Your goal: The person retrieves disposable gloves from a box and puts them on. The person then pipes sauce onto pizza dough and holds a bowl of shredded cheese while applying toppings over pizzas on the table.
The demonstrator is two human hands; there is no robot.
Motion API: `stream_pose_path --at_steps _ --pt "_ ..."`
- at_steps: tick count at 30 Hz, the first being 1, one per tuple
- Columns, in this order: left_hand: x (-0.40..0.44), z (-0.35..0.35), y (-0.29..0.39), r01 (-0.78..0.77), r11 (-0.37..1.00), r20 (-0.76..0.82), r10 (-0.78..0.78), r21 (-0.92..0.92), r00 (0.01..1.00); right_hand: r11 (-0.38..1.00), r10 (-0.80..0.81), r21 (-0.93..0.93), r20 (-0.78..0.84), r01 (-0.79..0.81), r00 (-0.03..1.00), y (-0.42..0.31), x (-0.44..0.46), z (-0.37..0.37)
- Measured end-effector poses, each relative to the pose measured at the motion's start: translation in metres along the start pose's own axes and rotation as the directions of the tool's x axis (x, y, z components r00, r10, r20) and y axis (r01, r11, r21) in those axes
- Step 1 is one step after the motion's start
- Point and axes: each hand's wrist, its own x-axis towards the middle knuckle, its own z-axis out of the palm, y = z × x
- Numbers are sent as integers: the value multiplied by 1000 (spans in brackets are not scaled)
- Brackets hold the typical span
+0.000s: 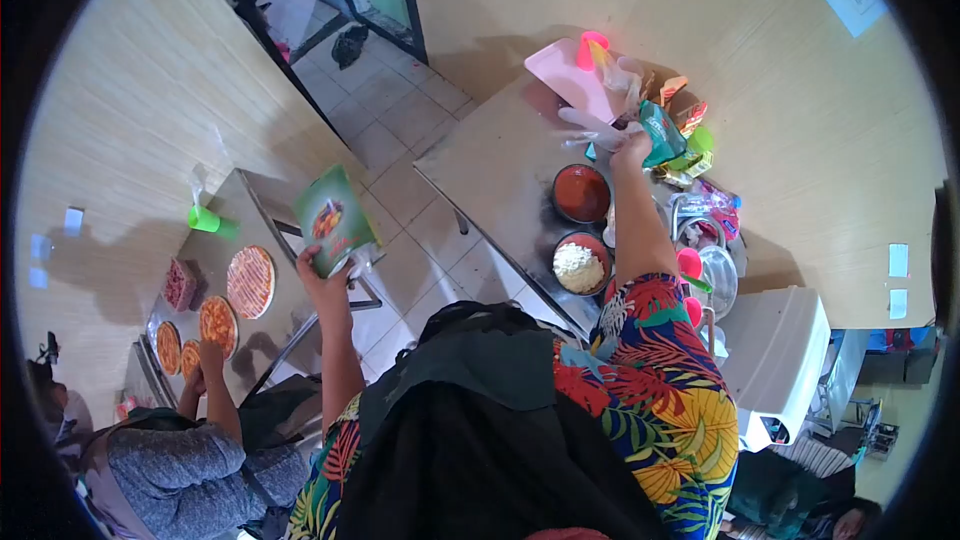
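Note:
My left hand [326, 286] is closed around the lower edge of a green food packet [332, 218] with a picture of food on its front, held up over the gap between two tables. A bit of clear plastic hangs by its corner. My right hand [630, 150] reaches over the right-hand table, fingers closed by a pale, see-through plastic piece [590, 126]; what exactly they grip is partly hidden. Just beyond it stands a teal packet [660, 134]. Nearer me are a bowl of red sauce [581, 192] and a bowl of white shreds [579, 268].
A pink tray [570, 75] and pink cup [592, 48] lie at the far end. Metal pots [716, 280] line the wall side. On the left table [262, 285], a co-worker's hands [205, 362] are among several pizzas [250, 282], near a green cup [204, 219].

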Motion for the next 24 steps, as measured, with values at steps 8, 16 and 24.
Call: stream_pose_path --at_steps 8,16,24 --pt "-13 14 -12 -178 964 6 180 199 984 899 -300 -408 -311 159 902 4 46 -59" --pt "-23 47 18 -78 975 54 68 207 996 449 -333 -864 74 227 940 -21 34 -92" --pt "-13 65 3 -200 967 160 174 158 972 219 -528 -957 47 190 848 -85 -9 -94"
